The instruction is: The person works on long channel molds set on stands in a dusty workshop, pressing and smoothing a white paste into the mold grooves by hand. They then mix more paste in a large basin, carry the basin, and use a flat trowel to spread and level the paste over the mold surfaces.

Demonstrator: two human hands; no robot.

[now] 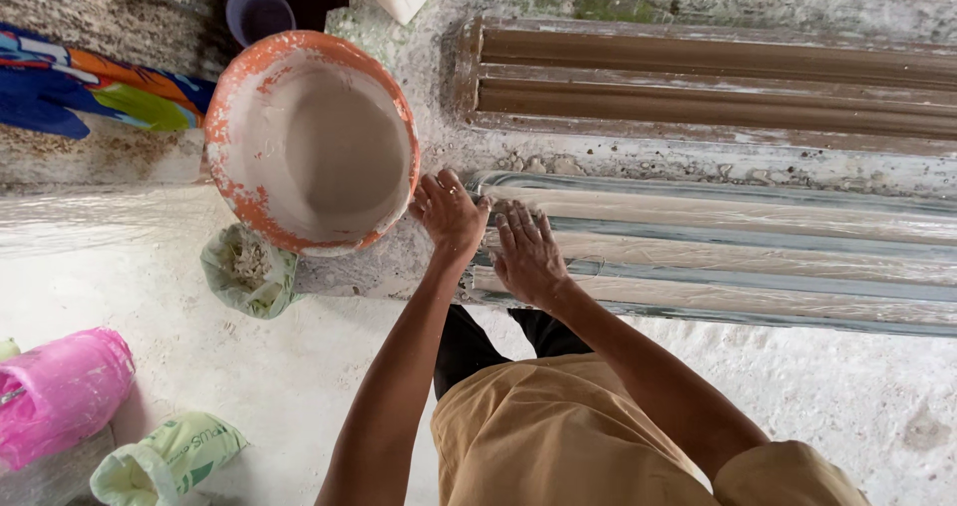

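Bags (pixel 60 391) on floor at left. Orange basin (pixel 311 139) of wet plaster on counter (pixel 439 117). Left hand (pixel 449 212) beside basin rim, grip released; right hand (pixel 526 255) flat, unclenched, on ridged mould (pixel 738 257). Risk: elbow nudge could tip basin. Mould's right end cut off; surface possibly wet.
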